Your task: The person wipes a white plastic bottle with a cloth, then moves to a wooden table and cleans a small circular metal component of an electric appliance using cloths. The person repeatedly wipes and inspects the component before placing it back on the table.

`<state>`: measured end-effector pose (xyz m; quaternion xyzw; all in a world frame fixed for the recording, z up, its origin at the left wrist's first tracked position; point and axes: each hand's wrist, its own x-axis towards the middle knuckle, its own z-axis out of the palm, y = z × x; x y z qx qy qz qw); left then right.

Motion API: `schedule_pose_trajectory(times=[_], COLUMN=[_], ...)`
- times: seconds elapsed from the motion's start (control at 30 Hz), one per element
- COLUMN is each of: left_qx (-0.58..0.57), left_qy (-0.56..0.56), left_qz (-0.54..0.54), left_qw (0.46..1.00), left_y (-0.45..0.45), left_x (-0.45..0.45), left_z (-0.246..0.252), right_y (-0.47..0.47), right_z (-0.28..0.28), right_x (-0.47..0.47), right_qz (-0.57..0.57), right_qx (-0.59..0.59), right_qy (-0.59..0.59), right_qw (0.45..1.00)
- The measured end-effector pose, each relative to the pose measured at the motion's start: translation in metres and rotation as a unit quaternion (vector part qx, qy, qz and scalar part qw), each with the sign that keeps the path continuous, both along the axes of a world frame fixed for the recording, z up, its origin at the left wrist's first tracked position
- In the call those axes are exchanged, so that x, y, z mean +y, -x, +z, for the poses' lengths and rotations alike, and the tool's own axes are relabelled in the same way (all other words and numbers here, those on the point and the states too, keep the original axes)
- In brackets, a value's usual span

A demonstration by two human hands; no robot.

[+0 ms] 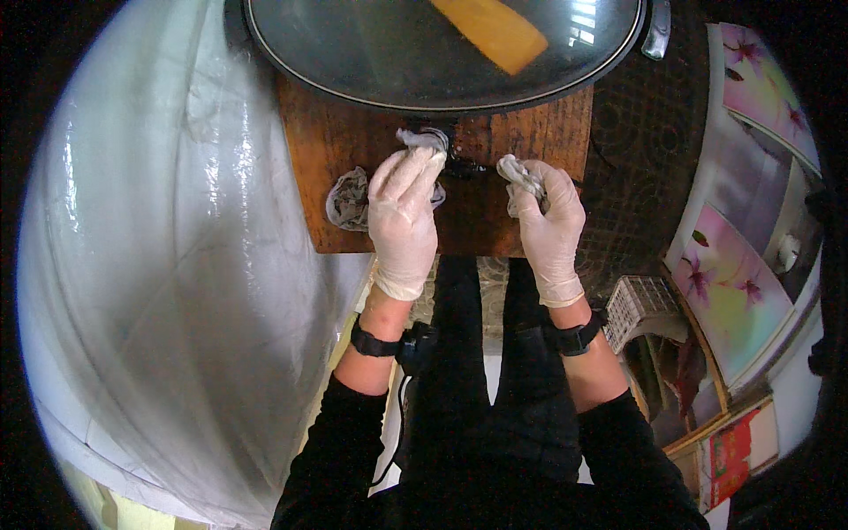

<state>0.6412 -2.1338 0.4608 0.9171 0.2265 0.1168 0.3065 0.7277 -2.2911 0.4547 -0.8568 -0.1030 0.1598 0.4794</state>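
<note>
Thin whitish gloves cover both my hands. My left hand (405, 199) has its fingers closed around a crumpled whitish cloth (423, 137), which pokes out past the fingertips. Between thumb and fingers, my right hand (553, 205) pinches another wadded whitish cloth (515, 173). Both are over a worn wooden tabletop (483, 228), just in front of a large round dark pan (371, 69). Left of my left hand lies a crumpled, stained grey cloth (348, 199). A small black fitting (467, 167) sits between my hands; its details are too dark to tell.
A flat orange-yellow piece (500, 36) shows within the pan, whose metal handle (657, 30) juts right. Translucent plastic sheeting (179, 265) hangs along the left. To the right are a white plastic basket (642, 305) and flower-patterned panels (729, 291). Patterned flooring (636, 165) shows beyond the tabletop.
</note>
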Motion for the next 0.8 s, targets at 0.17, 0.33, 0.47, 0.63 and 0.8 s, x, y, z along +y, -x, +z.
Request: schedule_pose_trajectory(times=[0.17,0.33,0.47,0.63,0.8], left_qx=[-0.011,-0.05,-0.111,-0.276,-0.355], left_qy=[0.089,0.299,0.355,0.542,0.586], left_qz=[0.039,0.219,0.273,0.27,0.238], left_qw=[0.995,0.927,0.887,0.746,0.689], left_y=[0.028,0.046,0.055,0.052,0.061], left_x=[-0.011,-0.016,-0.016,-0.019,-0.006], left_z=[0.011,0.045,0.089,0.127,0.143], right_y=[0.021,0.038,0.045,0.053,0.045], right_z=[0.003,0.006,0.021,0.026,0.012], right_x=[-0.005,-0.011,-0.007,0.026,0.051], right_qz=[0.11,0.274,0.261,0.179,0.211], right_qx=[-0.072,-0.072,-0.109,0.077,0.06], right_qy=[0.009,0.159,0.128,-0.025,-0.023], right_qw=[0.991,0.946,0.95,0.981,0.975])
